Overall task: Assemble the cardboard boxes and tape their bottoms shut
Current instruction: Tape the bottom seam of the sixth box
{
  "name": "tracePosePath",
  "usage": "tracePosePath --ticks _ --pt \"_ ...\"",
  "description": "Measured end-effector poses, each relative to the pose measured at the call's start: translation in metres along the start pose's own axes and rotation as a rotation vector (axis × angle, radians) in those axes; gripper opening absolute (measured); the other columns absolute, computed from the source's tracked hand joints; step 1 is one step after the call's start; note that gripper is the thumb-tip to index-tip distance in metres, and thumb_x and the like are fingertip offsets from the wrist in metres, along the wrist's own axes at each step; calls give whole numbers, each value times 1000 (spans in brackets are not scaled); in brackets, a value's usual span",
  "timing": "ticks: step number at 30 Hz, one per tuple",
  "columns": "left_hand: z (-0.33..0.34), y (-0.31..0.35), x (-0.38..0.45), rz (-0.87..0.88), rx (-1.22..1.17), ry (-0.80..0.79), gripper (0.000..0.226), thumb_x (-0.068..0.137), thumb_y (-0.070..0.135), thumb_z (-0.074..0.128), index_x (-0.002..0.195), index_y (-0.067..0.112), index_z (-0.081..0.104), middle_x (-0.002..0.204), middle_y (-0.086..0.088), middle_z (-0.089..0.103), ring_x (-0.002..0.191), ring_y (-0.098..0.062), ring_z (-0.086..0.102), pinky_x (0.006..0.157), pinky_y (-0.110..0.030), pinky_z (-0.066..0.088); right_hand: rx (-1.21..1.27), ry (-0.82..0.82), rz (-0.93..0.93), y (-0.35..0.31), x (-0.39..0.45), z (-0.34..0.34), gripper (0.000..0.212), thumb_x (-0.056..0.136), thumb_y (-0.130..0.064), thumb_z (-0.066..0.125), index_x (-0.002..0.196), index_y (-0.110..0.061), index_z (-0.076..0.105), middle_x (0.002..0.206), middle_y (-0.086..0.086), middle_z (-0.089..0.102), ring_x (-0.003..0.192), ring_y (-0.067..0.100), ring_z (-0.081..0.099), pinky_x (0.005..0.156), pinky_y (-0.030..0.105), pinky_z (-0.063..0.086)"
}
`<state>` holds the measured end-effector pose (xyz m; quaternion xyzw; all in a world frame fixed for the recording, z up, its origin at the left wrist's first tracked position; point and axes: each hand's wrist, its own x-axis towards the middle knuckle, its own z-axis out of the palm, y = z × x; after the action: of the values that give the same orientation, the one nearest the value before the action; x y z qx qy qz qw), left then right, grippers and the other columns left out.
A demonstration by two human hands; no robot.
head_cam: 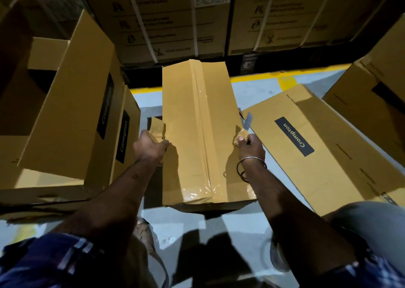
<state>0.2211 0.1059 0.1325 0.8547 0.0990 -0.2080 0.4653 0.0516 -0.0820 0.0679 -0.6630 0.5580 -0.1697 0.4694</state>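
Two hands on one box: the person holds the upturned box (198, 134) by its long sides, taped bottom facing up, standing on the grey floor (258, 90) between an assembled box (72, 103) on the left and a flattened box (317, 147) on the right.

Box risk: it stands on its open end, so a one-sided pull could tip it toward the flattened box or skew the bottom flaps out of square.

Centre tape (202, 123): one glossy strip runs the length of the seam. Wrinkles show at the near end, and in the writer's judgement a crease there could lift and leave the seam weak.

Left hand (151, 144): fingers curl round a tape roll (156, 128) at the box's left edge. The loose tape could fold onto itself or stick crooked if the roll twists.

Right hand (248, 144): thumb and fingers pinch a small cutter (246, 125) with a grey blade, its handle wrapped in tape. The blade points up beside the box's right edge. A slip could score the cardboard or nick the fingers.

Hidden, box: its far end and underside are out of sight, so the state of its open top cannot be told.

Hidden, tape: whether a strip spans between the two hands across the box is hard to make out.

Hidden, blade: its edge is too small to judge.
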Motion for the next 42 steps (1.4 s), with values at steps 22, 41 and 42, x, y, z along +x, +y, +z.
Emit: tracePosePath --ticks 22,41,42 --pt "50 -23 -142 154 -324 -125 30 92 14 77 111 29 59 105 -1 76 83 -14 79 67 -34 63 47 -55 -248 -56 85 -49 30 84 -48 59 88 -19 60 87 7 67 83 34 66 73 46 58" --pt "146 143 78 842 1057 -122 55 86 28 77 130 16 46 112 -14 64 96 -34 64 74 -43 59 891 -7 629 29 -100 55 20 90 -24 79 106 -13 76 103 2 77 90 15 64 101 50 51" --pt "145 146 81 868 1100 -135 54 86 29 77 128 17 46 109 -13 63 94 -34 64 72 -42 58 869 13 583 26 -99 53 20 90 -27 79 103 -13 77 98 0 78 82 12 62 93 43 52"
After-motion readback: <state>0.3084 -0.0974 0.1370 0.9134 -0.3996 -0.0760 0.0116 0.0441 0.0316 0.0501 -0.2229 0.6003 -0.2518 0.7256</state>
